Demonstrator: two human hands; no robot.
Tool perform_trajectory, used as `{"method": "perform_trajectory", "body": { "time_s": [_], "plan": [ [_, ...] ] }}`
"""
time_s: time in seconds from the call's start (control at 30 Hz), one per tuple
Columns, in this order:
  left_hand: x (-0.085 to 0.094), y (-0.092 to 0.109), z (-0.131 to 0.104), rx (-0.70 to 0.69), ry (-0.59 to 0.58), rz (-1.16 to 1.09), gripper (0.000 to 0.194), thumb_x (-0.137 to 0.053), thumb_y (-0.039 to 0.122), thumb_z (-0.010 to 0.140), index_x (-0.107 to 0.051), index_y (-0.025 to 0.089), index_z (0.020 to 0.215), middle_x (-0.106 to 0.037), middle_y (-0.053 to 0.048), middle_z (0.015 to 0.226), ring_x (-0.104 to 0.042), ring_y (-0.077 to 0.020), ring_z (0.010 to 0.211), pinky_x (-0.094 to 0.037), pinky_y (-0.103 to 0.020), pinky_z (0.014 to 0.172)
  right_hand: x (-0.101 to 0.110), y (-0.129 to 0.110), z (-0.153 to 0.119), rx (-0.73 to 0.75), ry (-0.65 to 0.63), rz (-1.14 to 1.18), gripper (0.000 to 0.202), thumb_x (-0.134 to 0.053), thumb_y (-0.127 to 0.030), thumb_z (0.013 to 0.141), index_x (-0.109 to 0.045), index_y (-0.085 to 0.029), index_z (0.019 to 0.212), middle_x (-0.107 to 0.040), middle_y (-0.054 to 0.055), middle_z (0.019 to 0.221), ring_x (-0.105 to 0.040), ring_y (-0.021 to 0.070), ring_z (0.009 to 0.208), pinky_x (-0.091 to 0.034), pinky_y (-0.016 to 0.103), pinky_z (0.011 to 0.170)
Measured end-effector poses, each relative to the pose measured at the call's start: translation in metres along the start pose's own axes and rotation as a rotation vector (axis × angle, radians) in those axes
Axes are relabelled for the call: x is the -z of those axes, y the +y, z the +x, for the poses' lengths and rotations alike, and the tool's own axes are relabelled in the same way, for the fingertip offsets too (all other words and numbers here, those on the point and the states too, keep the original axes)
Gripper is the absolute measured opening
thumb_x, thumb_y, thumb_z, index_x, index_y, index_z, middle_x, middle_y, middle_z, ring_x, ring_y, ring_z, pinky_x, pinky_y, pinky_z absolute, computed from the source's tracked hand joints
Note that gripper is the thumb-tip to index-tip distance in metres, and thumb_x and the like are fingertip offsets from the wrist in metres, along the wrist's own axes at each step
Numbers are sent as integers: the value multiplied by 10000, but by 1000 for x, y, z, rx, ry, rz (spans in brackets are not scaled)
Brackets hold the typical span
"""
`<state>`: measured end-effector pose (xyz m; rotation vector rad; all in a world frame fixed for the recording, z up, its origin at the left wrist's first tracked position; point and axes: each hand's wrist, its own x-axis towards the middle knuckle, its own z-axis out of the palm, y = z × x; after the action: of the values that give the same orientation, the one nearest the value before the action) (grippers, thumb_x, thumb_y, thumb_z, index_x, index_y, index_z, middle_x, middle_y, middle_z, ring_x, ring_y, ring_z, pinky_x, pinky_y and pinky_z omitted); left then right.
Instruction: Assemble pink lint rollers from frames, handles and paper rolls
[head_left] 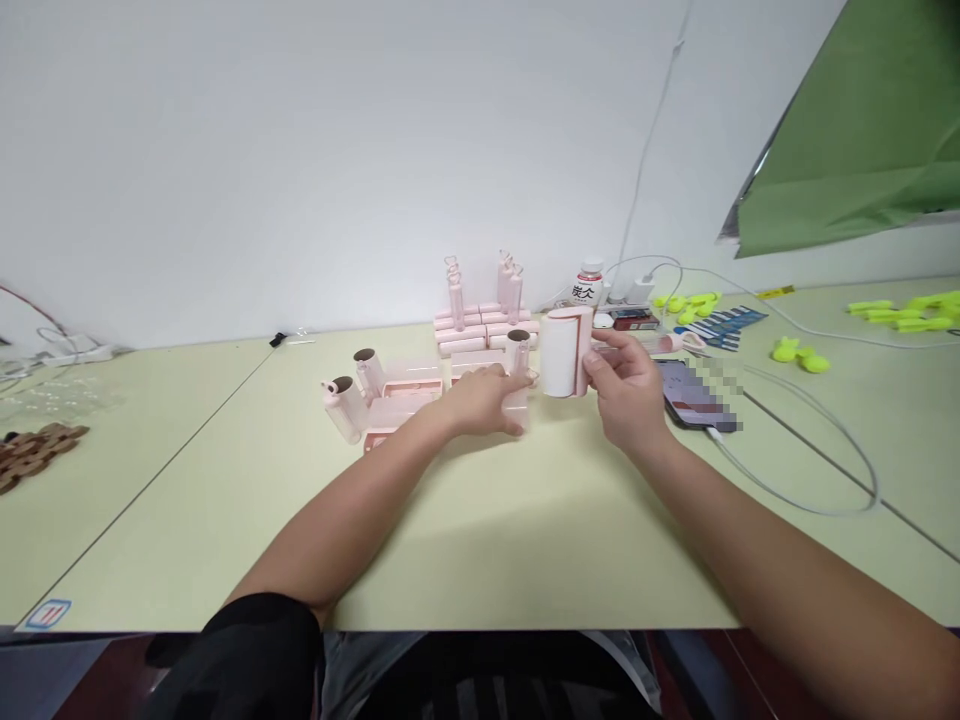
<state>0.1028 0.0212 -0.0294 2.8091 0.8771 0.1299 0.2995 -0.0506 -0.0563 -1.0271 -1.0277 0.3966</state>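
My right hand [628, 392] is closed around a white roll with a pink casing edge [561, 352], held upright above the table; it looks like a lint roller. A clear pink handle with a loop end [671, 343] extends right, behind these fingers; whether it joins the roll I cannot tell. Palm down, my left hand [487, 398] reaches over a clear pink cover [516, 410], thumb and fingers apart at its sides. Just behind it stands a pink tube with a brown core [517, 345]. Farther left, two similar tubes [365, 370] stand beside clear covers and pink trays [412, 388].
Stacked pink rollers [461, 343] with upright looped handles stand by the wall. A white bottle [587, 284], a phone [697, 395] with its cable, blue pieces [720, 325] and yellow-green pieces [799, 354] are to the right. Brown linked pieces [34, 455] lie far left.
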Motion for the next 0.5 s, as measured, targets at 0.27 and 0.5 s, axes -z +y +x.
{"method": "perform_trajectory", "body": {
  "time_s": [0.27,0.5],
  "plan": [
    [-13,-5,10,15,53,143,853,-741,527,689,-409,228,1416,-572,-131,1225,-525,-349,1141,-420,-453,941,-7,-10,-14,81,-90,-113,280,-693,-310,769,-667,-238,1038,-644,3,798,-585,162,702,-498,299,637],
    [-7,-11,-13,37,168,141,707,-667,561,768,-453,258,1370,-522,-112,1301,-473,-325,1194,-404,-472,968,-6,-8,-14,60,-86,-102,294,-690,-313,766,-662,-240,1050,-641,1,793,-586,160,700,-500,296,635]
  ]
}}
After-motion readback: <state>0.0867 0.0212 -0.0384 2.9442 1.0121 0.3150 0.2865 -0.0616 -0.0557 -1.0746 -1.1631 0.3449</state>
